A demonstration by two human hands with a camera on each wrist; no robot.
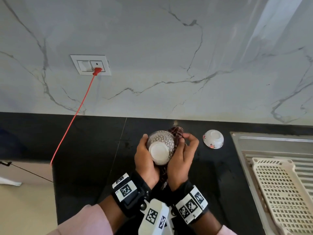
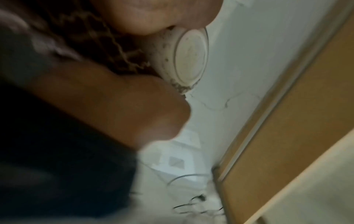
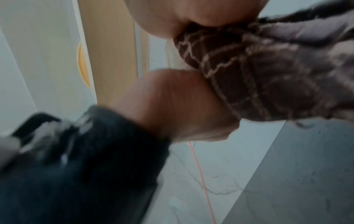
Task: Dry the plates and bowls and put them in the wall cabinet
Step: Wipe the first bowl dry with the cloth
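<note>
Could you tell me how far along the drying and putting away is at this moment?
Nothing visibly stored; no cabinet interior shows. In hand: left hand holds the patterned bowl, right hand the dark cloth. Left: the floral bowl upside down on the counter.

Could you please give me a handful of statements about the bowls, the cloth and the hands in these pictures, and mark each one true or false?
1. The left hand holds a patterned bowl with a white base turned base-up toward the head camera. True.
2. The right hand holds a plain white towel. False: it grips a dark brown cloth with light checked lines, pressed against the bowl.
3. A small white bowl with floral print lies upside down on the black countertop, to the right of the hands. True.
4. The cream plastic perforated basket holds a stack of plates. False: no plates show in it.
5. A red cable is plugged into the white wall socket. True.
</note>
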